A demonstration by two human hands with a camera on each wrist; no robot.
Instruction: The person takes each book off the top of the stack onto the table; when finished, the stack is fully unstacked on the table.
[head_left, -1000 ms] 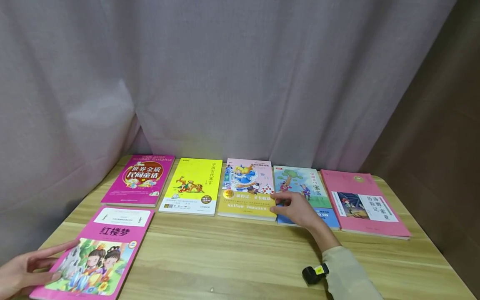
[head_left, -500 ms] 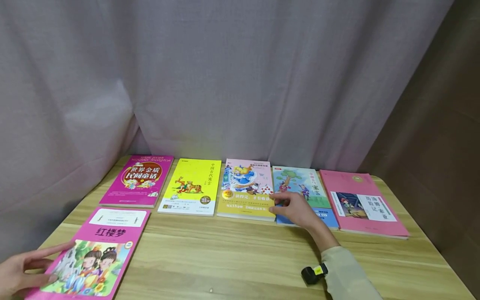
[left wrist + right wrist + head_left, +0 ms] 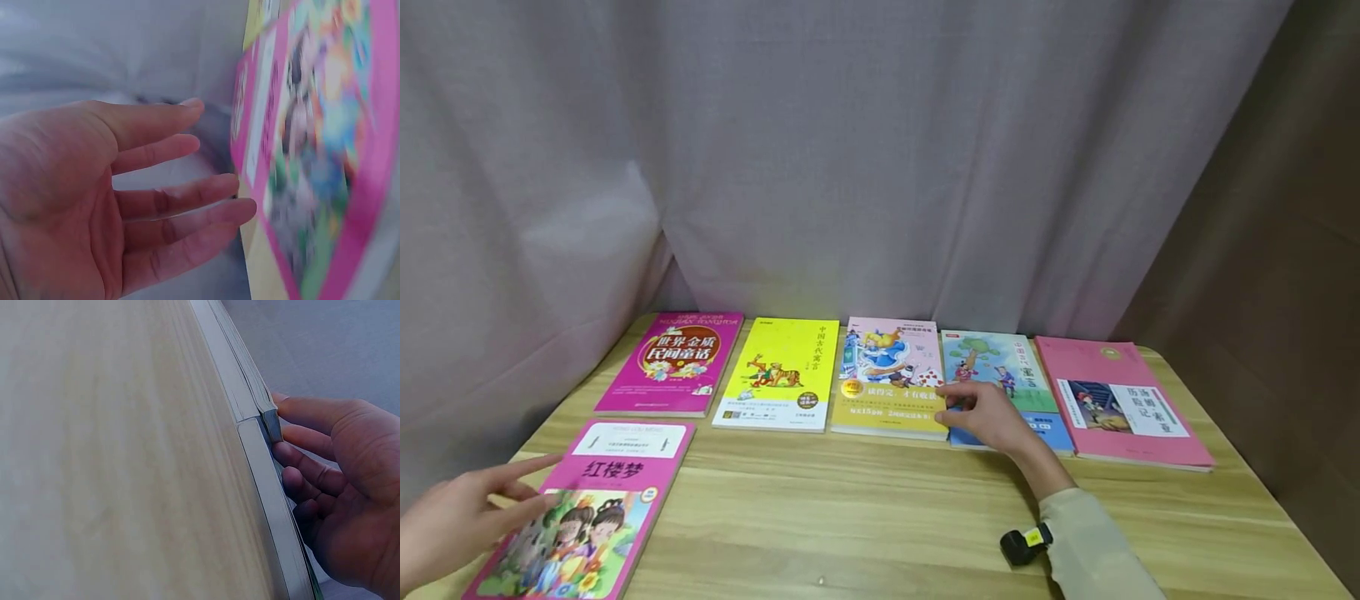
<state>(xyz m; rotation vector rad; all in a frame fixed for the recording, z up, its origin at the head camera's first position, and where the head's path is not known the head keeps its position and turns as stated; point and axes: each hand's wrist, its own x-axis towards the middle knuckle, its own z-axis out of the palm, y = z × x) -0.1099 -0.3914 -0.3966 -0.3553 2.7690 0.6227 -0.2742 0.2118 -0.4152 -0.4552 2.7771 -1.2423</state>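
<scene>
My left hand hovers by the left side of a magenta storybook with two cartoon children on its cover. In the left wrist view the fingers are spread and hold nothing, while that book lies beyond them. My right hand pinches the lower right corner of a pink and yellow storybook showing a girl in a blue dress. From the right wrist, the thumb and curled fingers meet at the corner of its pages. This hand partly covers the green and blue book beside it.
Along the back of the wooden table also lie a magenta book, a yellow book and a pink book. A grey curtain hangs right behind the row. A black strap camera sits at the right wrist.
My left hand has let go of the magenta storybook's left edge and risen a little toward its upper part. My right hand stays at the pink and yellow book's corner.
</scene>
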